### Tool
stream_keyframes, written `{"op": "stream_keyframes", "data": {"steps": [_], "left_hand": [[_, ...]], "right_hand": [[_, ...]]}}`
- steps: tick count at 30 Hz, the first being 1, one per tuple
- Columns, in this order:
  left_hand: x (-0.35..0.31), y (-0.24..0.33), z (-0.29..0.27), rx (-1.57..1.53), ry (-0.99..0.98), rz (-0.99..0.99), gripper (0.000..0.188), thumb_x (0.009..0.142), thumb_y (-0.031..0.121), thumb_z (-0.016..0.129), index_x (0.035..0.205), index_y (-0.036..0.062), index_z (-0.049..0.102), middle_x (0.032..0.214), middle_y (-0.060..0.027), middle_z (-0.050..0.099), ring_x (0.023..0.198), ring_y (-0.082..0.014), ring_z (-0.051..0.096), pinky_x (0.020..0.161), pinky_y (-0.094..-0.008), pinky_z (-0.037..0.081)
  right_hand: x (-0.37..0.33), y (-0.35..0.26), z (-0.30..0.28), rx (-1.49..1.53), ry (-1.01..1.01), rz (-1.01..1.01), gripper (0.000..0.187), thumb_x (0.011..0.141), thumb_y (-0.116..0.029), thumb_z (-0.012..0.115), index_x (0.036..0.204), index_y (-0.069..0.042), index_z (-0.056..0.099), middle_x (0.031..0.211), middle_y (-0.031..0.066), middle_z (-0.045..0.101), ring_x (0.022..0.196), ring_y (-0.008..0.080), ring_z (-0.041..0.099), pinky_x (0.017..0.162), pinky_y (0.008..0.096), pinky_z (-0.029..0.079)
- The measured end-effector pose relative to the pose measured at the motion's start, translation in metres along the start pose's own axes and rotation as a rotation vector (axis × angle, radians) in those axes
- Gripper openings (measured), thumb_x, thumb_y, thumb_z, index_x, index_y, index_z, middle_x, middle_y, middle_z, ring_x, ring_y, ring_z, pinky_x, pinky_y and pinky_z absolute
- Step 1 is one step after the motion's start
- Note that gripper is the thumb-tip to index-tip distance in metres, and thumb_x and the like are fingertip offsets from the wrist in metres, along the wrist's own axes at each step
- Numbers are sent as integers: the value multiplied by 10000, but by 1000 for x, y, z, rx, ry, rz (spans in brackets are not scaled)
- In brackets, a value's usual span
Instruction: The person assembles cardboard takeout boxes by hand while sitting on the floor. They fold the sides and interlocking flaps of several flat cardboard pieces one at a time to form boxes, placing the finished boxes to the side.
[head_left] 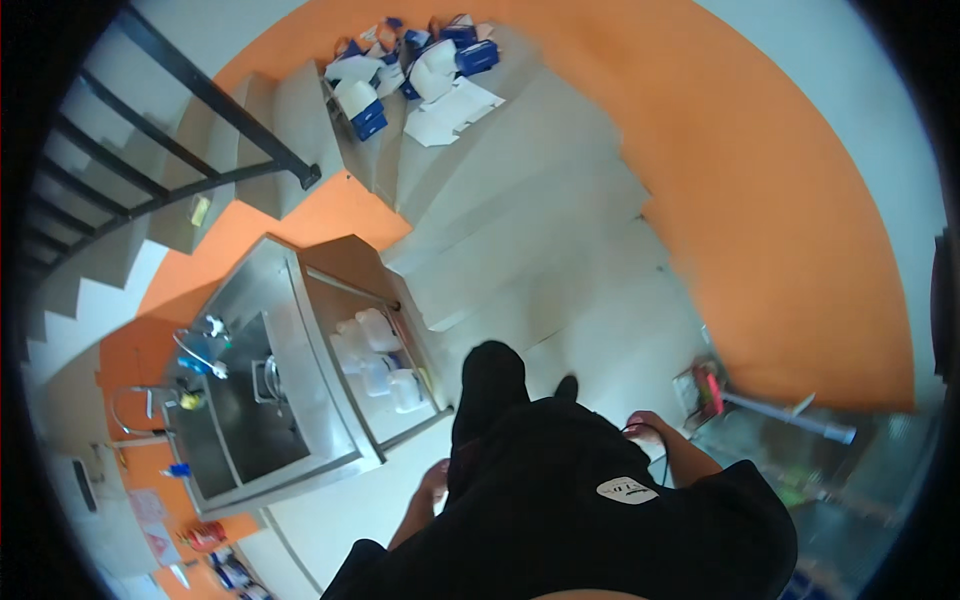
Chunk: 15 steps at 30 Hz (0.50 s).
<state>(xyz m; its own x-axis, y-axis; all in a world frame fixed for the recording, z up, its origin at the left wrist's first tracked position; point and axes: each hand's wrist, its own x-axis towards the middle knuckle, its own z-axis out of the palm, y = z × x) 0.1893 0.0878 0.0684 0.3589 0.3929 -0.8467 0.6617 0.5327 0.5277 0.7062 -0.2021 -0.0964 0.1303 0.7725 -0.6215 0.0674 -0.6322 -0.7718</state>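
View from above of a person in a black T-shirt [560, 480], standing on a pale floor [560, 280] with one black-clad leg [490, 380] forward. At half past six, the left hand [433, 484] hangs beside the body, partly hidden by clothing; I cannot tell whether its fingers are together, apart or around anything. At four o'clock, the right hand [648, 426] is low at the other side. A thin dark cord [667, 458] curves by its wrist, but whether the hand grips it, or anything else, cannot be told.

Nearest the left hand, at eight to nine o'clock, is a stainless-steel sink unit [322, 360] with a gooseneck tap [125, 400]; translucent plastic jugs [378, 360] crowd its lower shelf. Nearest the right hand, between three and four o'clock, are a small open carton [686, 396], a pinkish-red item [714, 394] and a pale pole [780, 412] with a light-blue end. At twelve o'clock, torn blue-and-white cardboard boxes [440, 80] lie heaped on winding steps [300, 120]; a black metal railing [210, 95] slants at ten o'clock. A curved orange wall [780, 200] fills one to three o'clock.

Likely hazards: loose cardboard could slide underfoot and cause a fall, especially where the treads narrow. A careless step to the right could clip the carton or knock the pole, the cord might snag on either, and a leg brushing the shelf could topple a jug
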Motion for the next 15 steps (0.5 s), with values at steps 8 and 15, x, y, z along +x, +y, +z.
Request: {"op": "stream_keyframes", "data": {"steps": [8,15], "left_hand": [[120,80,45,-651,-101,-95,307,927,-11,633,1229,43,618,1135,-67,679,1029,-178,645,918,-315,504],[109,255,25,51,-298,-78,355,856,96,742,1210,86,724,1146,-45,729,1064,-166,630,962,-348,475]], "right_hand": [[140,33,-133,-280,-258,356,221,743,-228,815,907,-101,740,861,64,727,745,192,675,688,365,558],[92,-75,-296,-496,16,282,399,738,-505,768,880,-133,776,898,115,754,790,315,713,716,434,543]]}}
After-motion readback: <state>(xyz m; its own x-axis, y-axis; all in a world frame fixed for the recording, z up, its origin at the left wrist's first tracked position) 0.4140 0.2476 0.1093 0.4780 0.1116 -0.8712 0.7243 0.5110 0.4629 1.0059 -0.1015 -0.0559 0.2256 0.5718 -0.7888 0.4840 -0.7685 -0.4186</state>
